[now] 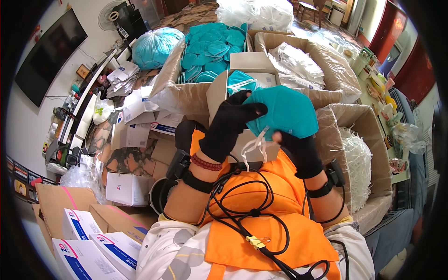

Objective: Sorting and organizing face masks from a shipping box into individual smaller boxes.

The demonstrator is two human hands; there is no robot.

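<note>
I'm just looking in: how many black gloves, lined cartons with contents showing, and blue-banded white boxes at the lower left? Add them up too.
Black gloves: 2
Lined cartons with contents showing: 3
Blue-banded white boxes, lower left: 3
Total: 8

R hand (302,156) pt. hidden bhd. teal mask (284,112), btm-L box (81,262) cut off.
</note>
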